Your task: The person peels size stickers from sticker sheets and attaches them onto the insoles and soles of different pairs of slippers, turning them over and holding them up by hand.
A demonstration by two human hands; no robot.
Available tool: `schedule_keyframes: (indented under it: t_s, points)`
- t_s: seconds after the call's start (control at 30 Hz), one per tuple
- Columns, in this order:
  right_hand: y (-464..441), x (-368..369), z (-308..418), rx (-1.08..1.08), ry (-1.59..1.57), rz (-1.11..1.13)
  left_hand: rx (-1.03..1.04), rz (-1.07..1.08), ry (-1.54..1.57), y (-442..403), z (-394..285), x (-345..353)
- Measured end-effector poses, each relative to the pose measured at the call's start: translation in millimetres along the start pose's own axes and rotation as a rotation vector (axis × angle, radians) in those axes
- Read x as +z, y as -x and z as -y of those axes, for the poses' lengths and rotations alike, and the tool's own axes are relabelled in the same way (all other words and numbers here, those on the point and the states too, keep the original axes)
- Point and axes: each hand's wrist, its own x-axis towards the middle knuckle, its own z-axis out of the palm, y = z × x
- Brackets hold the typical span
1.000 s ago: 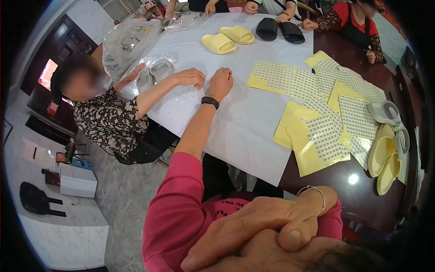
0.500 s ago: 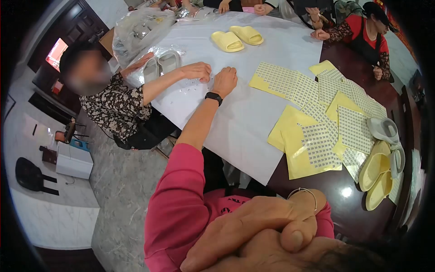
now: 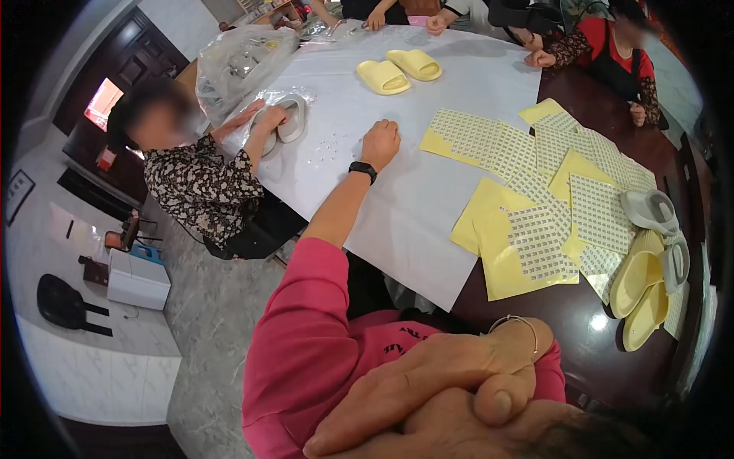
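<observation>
My left hand [image 3: 381,144], below a black wristband, rests on the white table cover [image 3: 413,222] with its fingers curled. The palm side is hidden, so any held thing cannot be seen. Small shiny bits [image 3: 327,147] lie scattered just left of it. To its right are yellow sheets [image 3: 459,138] printed with rows of small grey marks. My right hand [image 3: 436,375], with a thin bracelet, lies close to the camera against skin, its fingers stretched out. It holds nothing that I can see.
At left, a co-worker's hand [image 3: 271,116] is at a grey slipper [image 3: 293,126] on clear plastic. Yellow slippers [image 3: 382,76] stand at the far side. More yellow slippers [image 3: 637,279] and grey slippers [image 3: 650,210] lie at the right edge. Other people sit across the table.
The co-worker's hand has moved left, away from my left hand and onto the grey slippers, uncovering more of the shiny bits. My own hands have stayed nearly in place.
</observation>
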Motion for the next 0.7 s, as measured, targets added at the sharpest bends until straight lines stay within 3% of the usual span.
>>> schedule_keyframes:
  t_s: [0.7]
  points:
    - [17.3, 15.1, 16.7, 0.325, 0.208, -0.038, 0.038, -0.07, 0.022, 18.7, 0.2, -7.9]
